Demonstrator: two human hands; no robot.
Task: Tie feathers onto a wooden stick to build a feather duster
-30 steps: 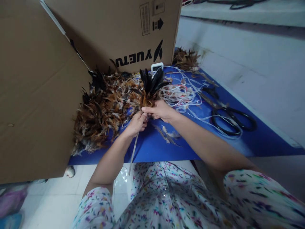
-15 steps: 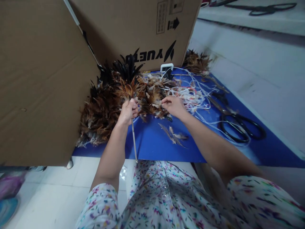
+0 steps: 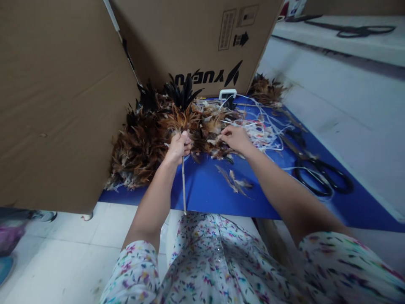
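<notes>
My left hand (image 3: 181, 147) is closed around a thin stick (image 3: 184, 185). Brown feathers with long black ones on top fan out from the stick's upper end, forming a feather duster (image 3: 182, 112). The stick's bare lower end points down past the table's front edge. To the right, my right hand (image 3: 238, 140) has its thumb and fingers pinched together at the edge of a pile of loose feathers (image 3: 211, 126). Whatever lies between those fingertips is too small to make out. A large heap of brown feathers (image 3: 136, 147) lies left of my left hand.
Tangled white strips (image 3: 264, 128) lie right of my right hand. Large black-handled scissors (image 3: 316, 169) rest on the blue tabletop (image 3: 209, 190), near a few stray feathers (image 3: 234, 181). Cardboard boxes (image 3: 63, 105) stand left and behind, and a small white-framed device (image 3: 228, 93) sits at the back.
The whole view has shifted slightly, so things appear a little further right. Both hands keep almost the same pose, left on the stick and right at the feather pile.
</notes>
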